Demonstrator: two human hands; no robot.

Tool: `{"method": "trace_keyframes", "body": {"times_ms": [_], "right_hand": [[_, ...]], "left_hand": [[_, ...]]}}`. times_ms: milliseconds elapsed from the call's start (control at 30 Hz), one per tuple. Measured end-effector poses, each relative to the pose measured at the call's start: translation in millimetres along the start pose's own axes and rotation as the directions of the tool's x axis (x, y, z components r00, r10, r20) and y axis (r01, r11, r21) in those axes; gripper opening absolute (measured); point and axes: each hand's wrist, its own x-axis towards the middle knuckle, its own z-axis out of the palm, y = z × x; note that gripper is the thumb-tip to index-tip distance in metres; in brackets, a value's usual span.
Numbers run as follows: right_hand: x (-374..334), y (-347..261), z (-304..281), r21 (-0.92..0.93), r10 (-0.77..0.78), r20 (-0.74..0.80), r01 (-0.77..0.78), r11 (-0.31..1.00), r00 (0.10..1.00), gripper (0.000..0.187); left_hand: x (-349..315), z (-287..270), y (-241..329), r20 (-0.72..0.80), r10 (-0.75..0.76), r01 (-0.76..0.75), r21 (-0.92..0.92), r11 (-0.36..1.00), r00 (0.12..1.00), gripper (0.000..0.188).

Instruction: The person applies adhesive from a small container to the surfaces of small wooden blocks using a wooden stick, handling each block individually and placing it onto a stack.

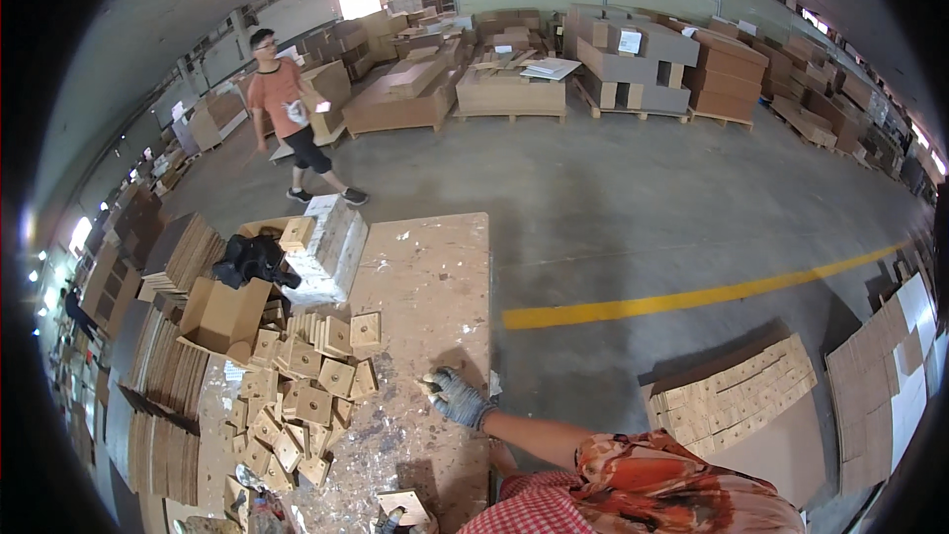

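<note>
While the left hand point(391, 518), in a glove, grips a square, pale wooden plate point(405, 505) at the lower border of the view, the right hand point(459, 400), in a grey knitted glove, is positioned ahead of it and to its right. The fingers of the right hand are curled; whether they close on a small part cannot be told. Below both hands is a brown, paint-spattered wooden worktable point(427, 272); the right hand is near its right edge.

To the left of the right hand, a loose pile of square, pale wooden plates with central holes point(314, 403) covers part of the worktable. Beyond the pile, farther from both hands, are an open brown cardboard box point(223, 318), a crumpled black bundle point(249, 259) and a white, stained rectangular block point(331, 249).

To the right of the right hand, well apart from it, rows of pale wooden pieces point(736, 394) lie beside the worktable. Ahead of both hands, across the floor, a person in an orange shirt point(281, 101) is present.
</note>
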Motion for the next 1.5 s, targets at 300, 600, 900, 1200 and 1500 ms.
{"method": "trace_keyframes", "body": {"times_ms": [300,600,900,1200,1500], "right_hand": [[0,6,4,0.077,-0.011,-0.031,0.013,0.997,0.999,0.027],[-3,16,3,0.035,0.034,-0.004,-0.034,0.999,0.999,0.031],[-4,14,-6,0.011,-0.026,-0.023,0.027,1.000,0.999,0.031],[-5,24,11,-0.079,0.041,-0.001,-0.041,0.996,0.999,0.035],[-12,19,18,-0.084,0.081,-0.027,-0.083,0.993,0.996,0.036]], "left_hand": [[-13,-18,-1,0.009,0.009,-0.009,-0.028,1.000,1.000,0.039],[-7,-18,-14,0.035,-0.103,0.103,-0.009,0.995,0.994,0.038],[-16,-16,-19,0.052,-0.147,0.147,0.003,0.989,0.988,0.037],[-29,-38,4,0.030,-0.073,0.074,-0.037,0.997,0.997,0.038],[-50,-79,33,0.019,0.010,-0.007,-0.166,0.986,1.000,0.038]]}}
